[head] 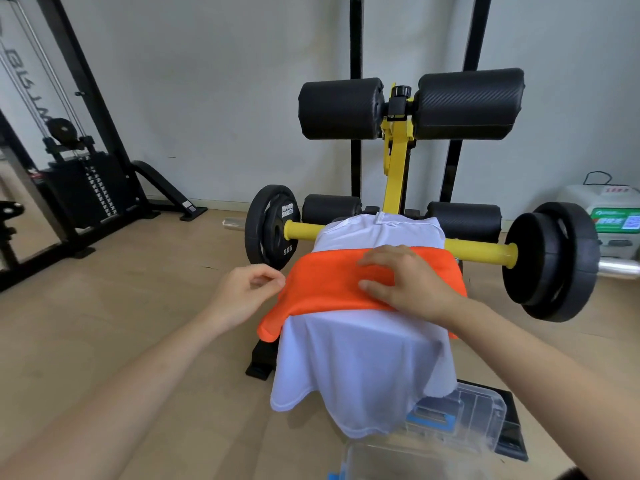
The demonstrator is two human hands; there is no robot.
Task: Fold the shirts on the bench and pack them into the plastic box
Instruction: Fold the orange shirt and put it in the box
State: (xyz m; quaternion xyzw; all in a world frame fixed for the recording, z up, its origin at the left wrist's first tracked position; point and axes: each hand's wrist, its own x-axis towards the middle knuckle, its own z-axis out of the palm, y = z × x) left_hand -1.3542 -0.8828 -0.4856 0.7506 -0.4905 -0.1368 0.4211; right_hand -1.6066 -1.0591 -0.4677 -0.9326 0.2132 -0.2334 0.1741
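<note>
The orange shirt (pixel 322 282) lies crosswise on the padded desk (pixel 259 365), folded into a band on top of a white shirt (pixel 360 358) that runs lengthwise under it and hangs off the near end. Both look like thin sports fabric – light, limp and probably slick, so a layer is likely to slide over the one beneath unless held flat. The right hand (pixel 408 282) does that, lying spread and flat on the orange band and pressing it down. The left hand (pixel 249 289) sits at the band's left edge with fingers curled and thumb near forefinger – whether it has cloth pinched I cannot tell. The best hold seems to be the hanging left end or the two corners of the band, lifting with the fold supported so that it does not fall open. The clear plastic box (pixel 478 417) stands on the floor by the desk's near right corner, just under the white hem.
</note>
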